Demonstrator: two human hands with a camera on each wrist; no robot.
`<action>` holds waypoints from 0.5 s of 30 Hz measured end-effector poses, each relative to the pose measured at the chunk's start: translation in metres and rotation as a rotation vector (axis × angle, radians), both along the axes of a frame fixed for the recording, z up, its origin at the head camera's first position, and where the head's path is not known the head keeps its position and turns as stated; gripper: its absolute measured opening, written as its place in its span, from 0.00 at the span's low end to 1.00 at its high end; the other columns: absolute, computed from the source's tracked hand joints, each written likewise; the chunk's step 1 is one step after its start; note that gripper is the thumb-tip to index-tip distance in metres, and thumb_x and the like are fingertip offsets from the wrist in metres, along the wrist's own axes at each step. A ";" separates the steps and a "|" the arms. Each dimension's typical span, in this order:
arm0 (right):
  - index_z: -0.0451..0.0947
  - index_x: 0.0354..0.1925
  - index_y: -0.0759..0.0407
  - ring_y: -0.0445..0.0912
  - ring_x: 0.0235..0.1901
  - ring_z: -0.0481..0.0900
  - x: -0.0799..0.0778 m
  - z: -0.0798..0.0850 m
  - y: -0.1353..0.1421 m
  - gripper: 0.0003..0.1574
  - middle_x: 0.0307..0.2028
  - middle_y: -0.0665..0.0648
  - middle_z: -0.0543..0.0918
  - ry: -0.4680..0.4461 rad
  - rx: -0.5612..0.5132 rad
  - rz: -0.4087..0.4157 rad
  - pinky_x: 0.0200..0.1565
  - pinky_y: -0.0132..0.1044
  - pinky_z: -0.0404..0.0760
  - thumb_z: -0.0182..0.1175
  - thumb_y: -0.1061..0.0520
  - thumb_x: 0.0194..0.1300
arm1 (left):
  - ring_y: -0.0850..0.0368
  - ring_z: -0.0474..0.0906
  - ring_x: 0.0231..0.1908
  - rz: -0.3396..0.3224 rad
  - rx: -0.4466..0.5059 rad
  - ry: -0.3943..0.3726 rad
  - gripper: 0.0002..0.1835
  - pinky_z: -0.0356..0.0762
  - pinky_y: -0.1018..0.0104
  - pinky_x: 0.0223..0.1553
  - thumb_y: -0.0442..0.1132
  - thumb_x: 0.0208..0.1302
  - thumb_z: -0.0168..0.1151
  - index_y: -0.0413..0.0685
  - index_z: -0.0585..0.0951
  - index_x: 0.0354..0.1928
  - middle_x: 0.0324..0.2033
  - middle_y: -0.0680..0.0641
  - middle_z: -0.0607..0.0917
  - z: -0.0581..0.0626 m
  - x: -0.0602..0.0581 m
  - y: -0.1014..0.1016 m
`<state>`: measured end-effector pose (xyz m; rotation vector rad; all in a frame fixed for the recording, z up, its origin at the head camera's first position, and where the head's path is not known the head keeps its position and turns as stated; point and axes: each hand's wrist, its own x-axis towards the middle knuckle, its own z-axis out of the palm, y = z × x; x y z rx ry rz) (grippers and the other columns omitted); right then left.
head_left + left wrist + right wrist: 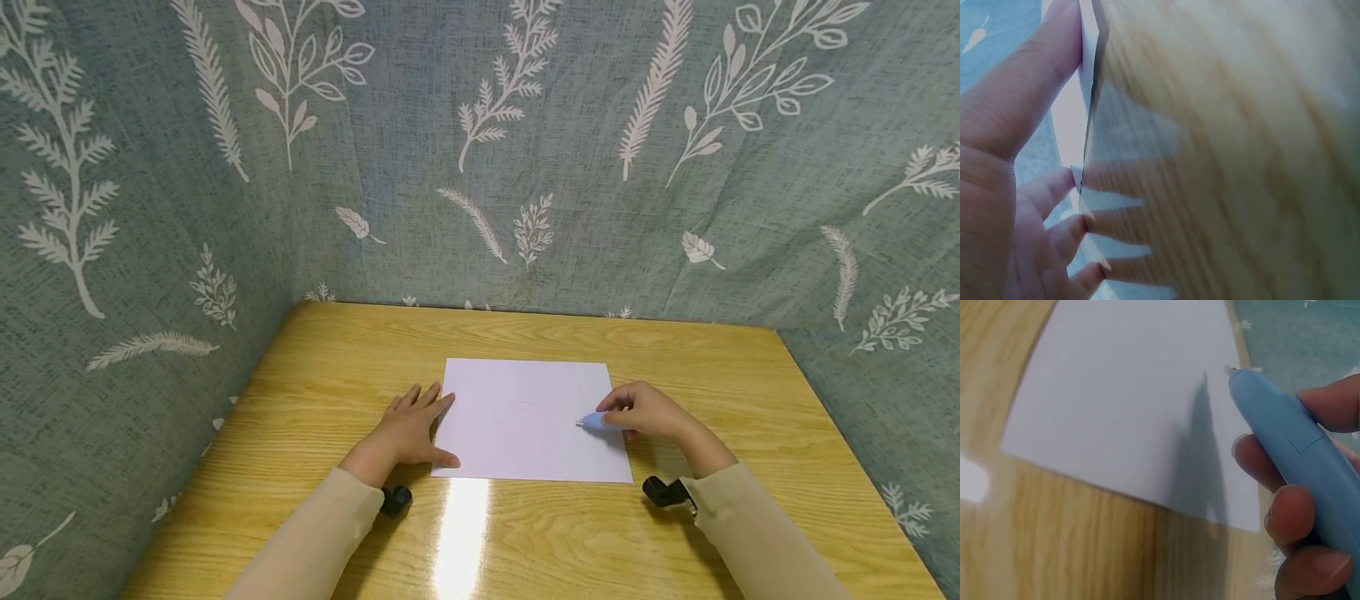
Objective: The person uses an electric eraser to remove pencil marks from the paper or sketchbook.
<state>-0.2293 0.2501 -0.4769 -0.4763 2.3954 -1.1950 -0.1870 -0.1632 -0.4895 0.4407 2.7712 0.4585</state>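
A white sheet of paper [517, 446] lies on the table, with a faint pinkish line near its middle. My left hand [408, 433] rests spread at the sheet's left edge, thumb and index fingertip on the paper. In the left wrist view the thumb [1029, 81] lies along the paper's edge. Over the sheet's right side my right hand [648, 412] grips a thick, light blue, pen-shaped electric eraser [1285, 437] between thumb and fingers. Its small pale tip points left, tilted down and above the paper, and casts a shadow there.
The wooden table [360, 350] has a glossy light reflection in front of the paper. Grey-green leaf-patterned cloth [420, 233] hangs behind and along both sides. A black wrist mount [663, 492] sticks out at the right cuff, another [396, 500] at the left.
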 end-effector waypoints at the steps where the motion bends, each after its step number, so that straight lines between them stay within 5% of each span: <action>1: 0.85 0.46 0.65 0.46 0.18 0.71 0.000 0.000 0.001 0.12 0.31 0.56 0.85 0.000 0.000 0.000 0.22 0.38 0.74 0.64 0.59 0.68 | 0.34 0.39 0.77 0.000 -0.001 0.000 0.59 0.40 0.34 0.73 0.68 0.47 0.74 0.56 0.58 0.79 0.79 0.42 0.49 0.000 0.000 0.000; 15: 0.85 0.46 0.66 0.43 0.20 0.70 0.004 0.000 0.002 0.14 0.31 0.53 0.84 -0.001 0.004 0.017 0.23 0.36 0.74 0.65 0.57 0.67 | 0.34 0.39 0.77 0.001 -0.007 0.003 0.60 0.40 0.34 0.72 0.69 0.46 0.74 0.57 0.58 0.79 0.79 0.42 0.49 -0.002 0.000 0.000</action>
